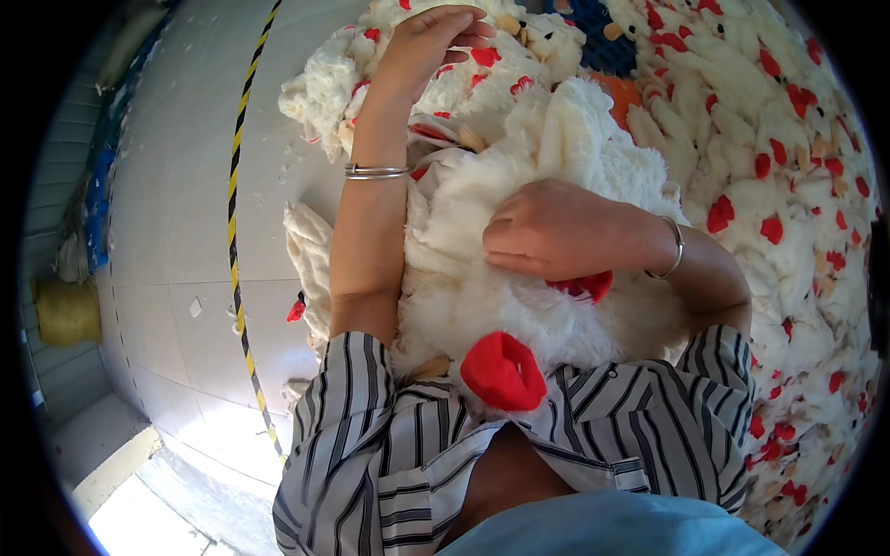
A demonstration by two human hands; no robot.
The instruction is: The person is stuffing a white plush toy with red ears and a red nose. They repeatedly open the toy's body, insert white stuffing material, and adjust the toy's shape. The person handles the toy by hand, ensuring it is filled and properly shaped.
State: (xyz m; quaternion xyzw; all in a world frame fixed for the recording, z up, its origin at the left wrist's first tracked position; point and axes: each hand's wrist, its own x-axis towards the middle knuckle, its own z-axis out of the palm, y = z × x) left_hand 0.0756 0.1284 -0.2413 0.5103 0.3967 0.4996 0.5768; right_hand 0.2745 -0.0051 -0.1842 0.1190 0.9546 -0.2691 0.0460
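Note:
A white fluffy plush skin (464, 250) with a red fabric piece (503, 371) lies across my lap and chest. My right hand (556, 232) is closed over the middle of it, its fingers curled into the fur. Another bit of red shows just below that wrist. Stretched far forward, my left hand (434, 46) hangs over a heap of similar white plush skins (371, 56) with red and tan parts. Its fingers are apart and slightly bent, and I see nothing in them. Both wrists wear silver bangles.
A large pile of white plush pieces with red patches (779, 204) fills the right side. At the top is a dark blue crate (609, 44), with something orange (619, 93) beside it. Yellow-black tape (234, 204) runs along the grey floor; a yellow roll (67, 310) stands far left.

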